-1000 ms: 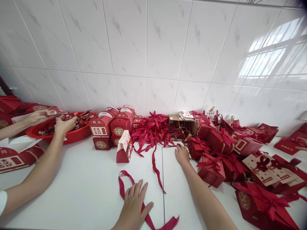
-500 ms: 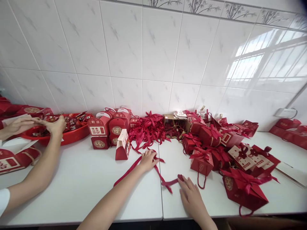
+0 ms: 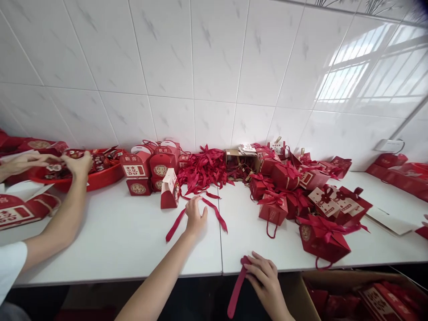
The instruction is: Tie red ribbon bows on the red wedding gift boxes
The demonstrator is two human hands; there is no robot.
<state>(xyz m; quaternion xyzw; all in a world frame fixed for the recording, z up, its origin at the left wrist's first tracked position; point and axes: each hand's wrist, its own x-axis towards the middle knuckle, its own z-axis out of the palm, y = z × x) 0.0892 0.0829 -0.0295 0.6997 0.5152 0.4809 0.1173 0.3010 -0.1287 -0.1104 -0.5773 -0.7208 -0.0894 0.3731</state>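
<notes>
My right hand (image 3: 265, 280) pinches a dark red ribbon (image 3: 236, 292) in front of the table's front edge, and the strip hangs down from the fingers. Over the white tabletop, my left hand (image 3: 195, 215) rests its bent fingertips beside another red ribbon (image 3: 218, 217), its thumb held apart. One more ribbon strip (image 3: 175, 226) lies left of that wrist. Beyond the left hand is a heap of red ribbons (image 3: 205, 167). A small red and cream gift box (image 3: 170, 189) stands just left of the heap.
At left, another person's hands (image 3: 77, 164) are over a red basin (image 3: 107, 176) of wrapped sweets. Red gift boxes (image 3: 136, 169) stand near the wall. Bow-tied boxes (image 3: 326, 240) crowd the right side. Below the edge, an open carton (image 3: 309, 278) holds more red boxes.
My right hand has drawn back past the table edge, bringing a ribbon with it. My left hand has shifted slightly left over the ribbons, its thumb now apart. The view has tilted down.
</notes>
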